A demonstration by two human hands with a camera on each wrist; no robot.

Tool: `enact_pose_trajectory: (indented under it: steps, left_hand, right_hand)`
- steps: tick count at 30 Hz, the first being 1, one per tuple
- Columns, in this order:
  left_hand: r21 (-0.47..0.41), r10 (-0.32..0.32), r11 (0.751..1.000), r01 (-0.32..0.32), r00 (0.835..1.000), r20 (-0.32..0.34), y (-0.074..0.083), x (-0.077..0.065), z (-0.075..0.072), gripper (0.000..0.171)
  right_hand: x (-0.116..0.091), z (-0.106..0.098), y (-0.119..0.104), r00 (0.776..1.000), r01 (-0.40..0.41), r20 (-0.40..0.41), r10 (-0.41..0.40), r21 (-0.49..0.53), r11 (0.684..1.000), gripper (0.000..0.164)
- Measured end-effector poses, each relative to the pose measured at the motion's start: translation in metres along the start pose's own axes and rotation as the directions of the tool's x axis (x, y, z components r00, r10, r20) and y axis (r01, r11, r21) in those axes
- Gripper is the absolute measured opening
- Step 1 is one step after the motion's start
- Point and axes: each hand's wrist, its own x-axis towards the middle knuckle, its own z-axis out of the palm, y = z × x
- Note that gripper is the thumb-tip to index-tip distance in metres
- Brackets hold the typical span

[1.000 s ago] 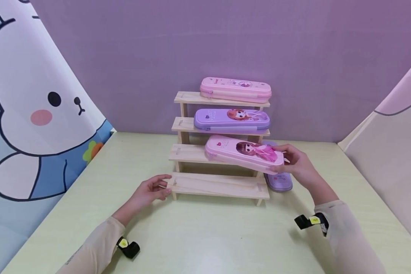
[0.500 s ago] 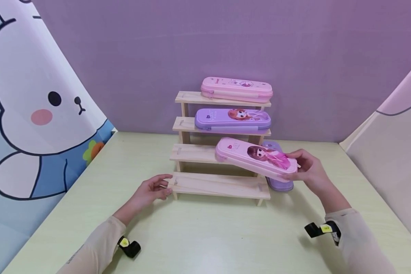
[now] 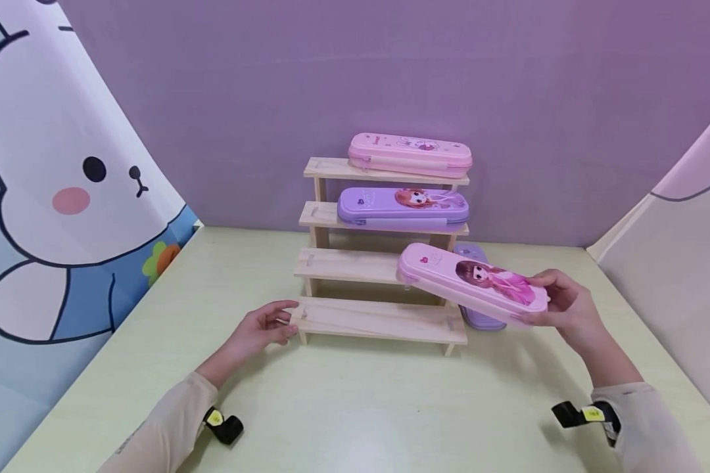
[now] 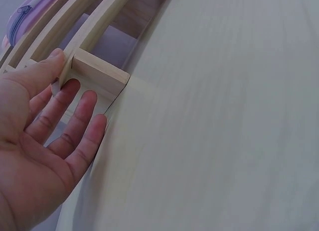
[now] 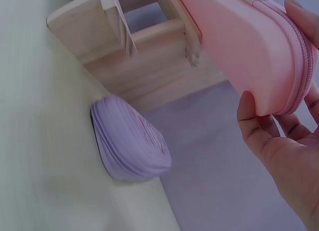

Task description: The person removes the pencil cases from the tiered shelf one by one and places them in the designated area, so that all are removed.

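My right hand (image 3: 568, 312) grips the right end of a pink pencil case (image 3: 473, 282) with a doll picture on its lid. The case slants down to the right, its left end overlapping the third shelf of a wooden tiered stand (image 3: 378, 320) in the head view. In the right wrist view, thumb and fingers hold the zipped pink end (image 5: 264, 57). With thumb above and fingers below, my left hand (image 4: 45, 126) pinches the left end of the lowest shelf (image 4: 82, 39).
A pink pencil case (image 3: 411, 154) lies on the top shelf, and a purple pencil case (image 3: 402, 207) on the second. Another purple pencil case (image 5: 129, 139) lies on the table (image 3: 355, 407) by the stand's right side. A purple backdrop (image 3: 260, 118) rises behind.
My right hand has moved right and slightly toward me, drawing the pink pencil case partly off the third shelf. My left hand stays at the stand.
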Motion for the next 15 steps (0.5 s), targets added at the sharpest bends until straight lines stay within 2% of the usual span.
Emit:
enact_pose_trajectory:
  steps: [8,15]
  left_hand:
    - [-0.002,-0.002,1.0,0.002,1.0,-0.001,-0.001,0.0,0.0,0.051]
    - [0.003,0.007,1.0,-0.007,1.0,0.005,0.001,-0.001,0.0,0.051]
  right_hand:
    - [-0.009,-0.016,-0.002,0.998,0.057,0.019,-0.059,0.09,0.994,0.056]
    - [-0.014,-0.026,-0.004,0.994,0.089,0.045,-0.095,0.122,0.989,0.054]
